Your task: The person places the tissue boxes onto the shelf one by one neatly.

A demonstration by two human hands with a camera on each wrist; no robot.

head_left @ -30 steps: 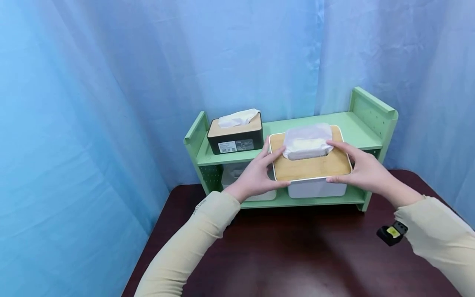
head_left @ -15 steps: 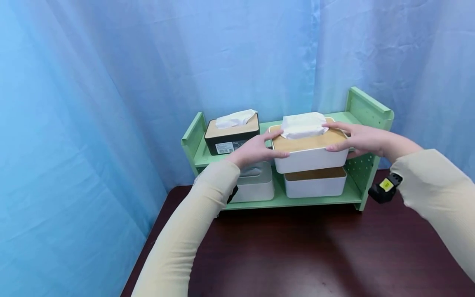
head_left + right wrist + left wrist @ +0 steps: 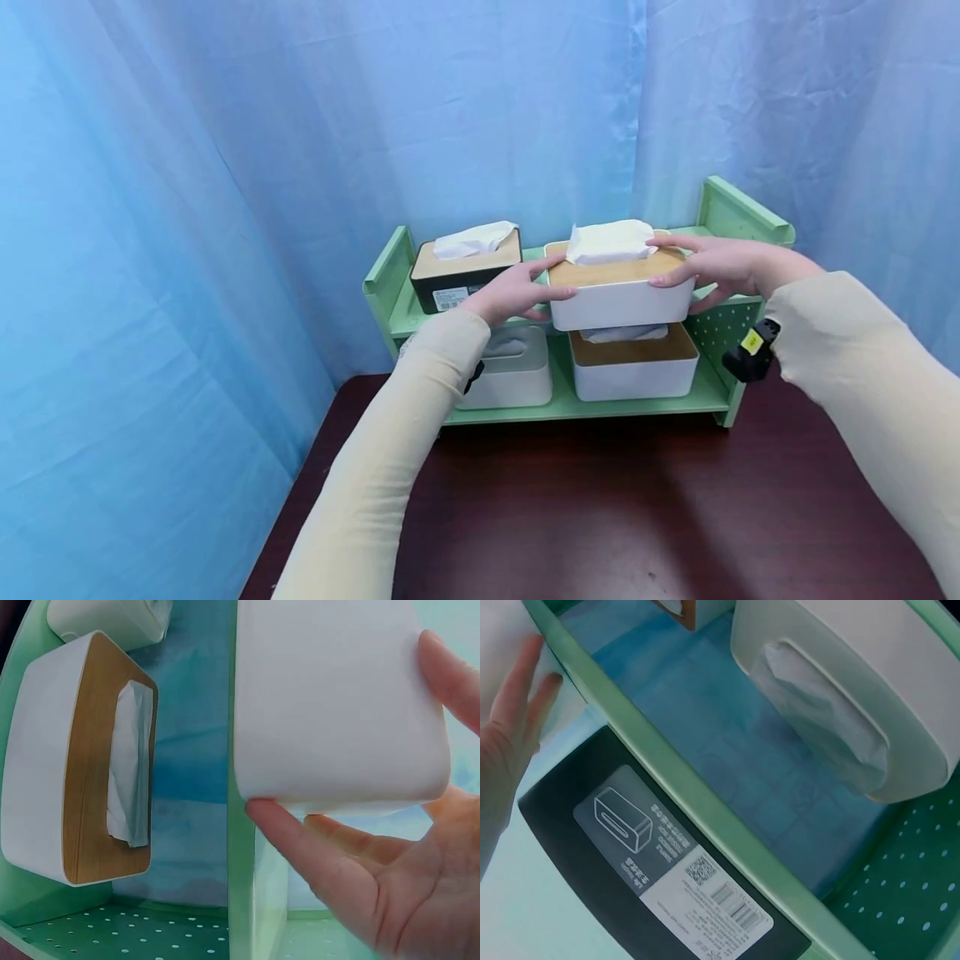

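Both hands hold a white tissue box (image 3: 626,307) with a wooden lid and a tissue standing out of its slot. My left hand (image 3: 513,293) grips its left end, thumb against the front and a finger on the lid. At the opposite end, my right hand (image 3: 723,265) grips the box, with fingertips on lid, front and side. The box overlaps the upper board of a green two-tier shelf (image 3: 408,321). In the right wrist view, the box's bottom corner (image 3: 337,712) lies close to the board's edge, fingers of the right hand (image 3: 405,885) around it.
A black tissue box (image 3: 429,292) with a wooden lid stands on the upper tier's left. Below are a white tissue box (image 3: 517,387) on the left and a white wood-lidded one (image 3: 633,379) on the right. The shelf stands on a dark table (image 3: 570,517) before blue curtains (image 3: 525,108).
Both hands have carried the white tissue box up and away, from in front of the shelf to its upper tier. The lower right tissue box has come into fuller view.
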